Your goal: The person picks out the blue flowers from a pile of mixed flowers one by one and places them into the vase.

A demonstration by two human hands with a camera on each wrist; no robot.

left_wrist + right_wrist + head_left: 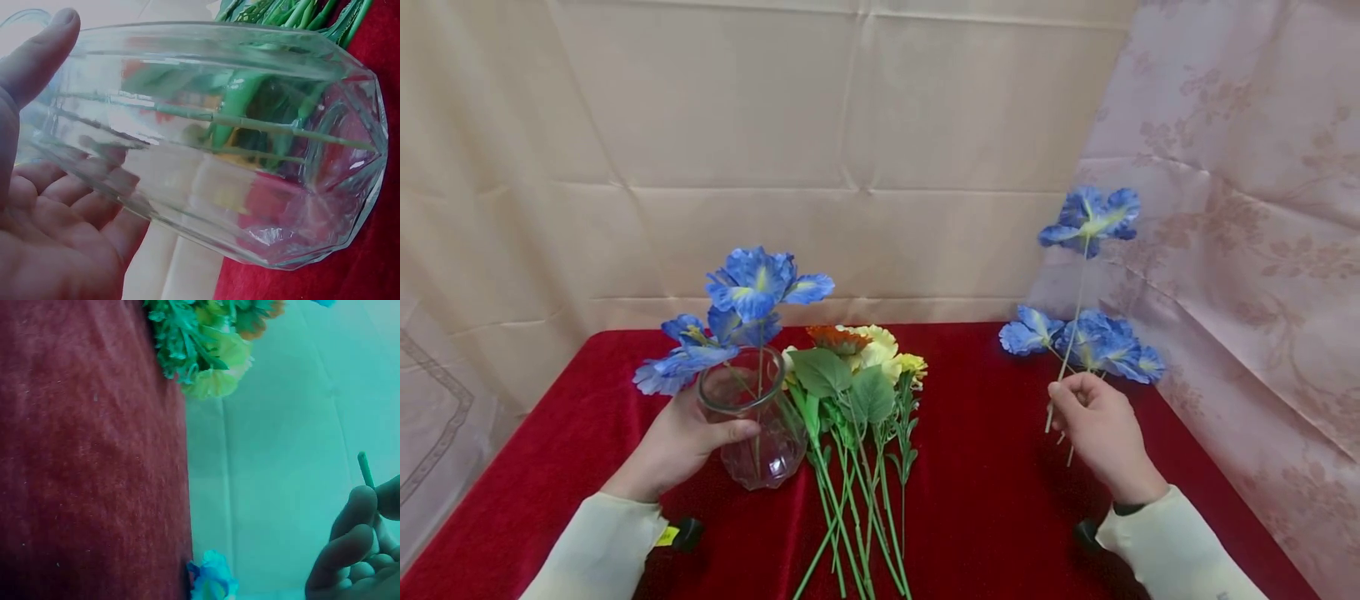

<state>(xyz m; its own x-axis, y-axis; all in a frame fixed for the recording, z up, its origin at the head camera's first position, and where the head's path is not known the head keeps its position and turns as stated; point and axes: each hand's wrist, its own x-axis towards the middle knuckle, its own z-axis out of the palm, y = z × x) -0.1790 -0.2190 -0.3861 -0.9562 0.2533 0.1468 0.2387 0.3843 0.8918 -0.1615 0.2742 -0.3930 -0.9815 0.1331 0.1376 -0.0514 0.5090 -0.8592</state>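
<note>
Left hand [688, 437]: curled round the upper part of the glass vase, thumb on the near side, fingers on the other.
Glass vase [767, 467]: over the left half of the red velvet cloth [977, 467], slightly tilted (whether its base touches, I cannot tell).
Vase flowers [751, 283]: blue, iris-like, blooms above the rim, stems visible through the glass.
Right hand [1097, 425]: thumb and fingertips pinch the stem of one blue iris-like flower [1092, 221], bloom up, stem end poking out below.
Spare blue blooms [1105, 343]: near the cloth's far right corner, beyond that hand.
Mixed bunch [872, 393]: lying just beside the vase, between the hands; cream, yellow and orange-red heads, green stems towards the person.
</note>
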